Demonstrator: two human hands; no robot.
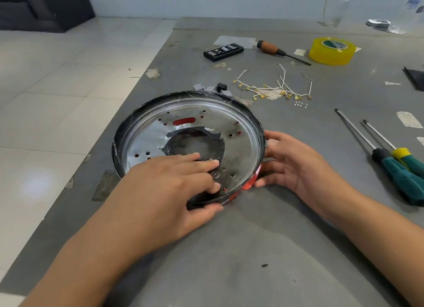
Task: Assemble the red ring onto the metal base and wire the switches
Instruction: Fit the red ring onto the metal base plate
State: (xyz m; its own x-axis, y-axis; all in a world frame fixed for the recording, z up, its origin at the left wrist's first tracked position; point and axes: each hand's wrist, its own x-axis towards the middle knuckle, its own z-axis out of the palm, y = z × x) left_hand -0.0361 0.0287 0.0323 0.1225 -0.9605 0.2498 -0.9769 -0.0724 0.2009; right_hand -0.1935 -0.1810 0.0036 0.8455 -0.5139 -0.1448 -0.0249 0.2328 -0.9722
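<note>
A round metal base (238, 150) with a raised dark rim and a taped centre hole lies on the grey table. The red ring (249, 184) peeks out from under its near right edge. My left hand (174, 182) rests flat inside the base, fingers on the plate and thumb hooked over the near rim. Against the outside of the right rim my right hand (291, 166) presses with spread fingers, touching the red ring. Small grey and black switches (214, 88) sit just behind the base. White wires with gold terminals (275, 88) lie scattered further right.
Two green-handled screwdrivers (399, 169) lie at the right. At the back are an orange-handled screwdriver (275, 50), a black bit case (223, 51) and a yellow tape roll (331, 51). Tiny screws (300, 104) sit by the wires. The table's left edge drops to tiled floor (57, 100).
</note>
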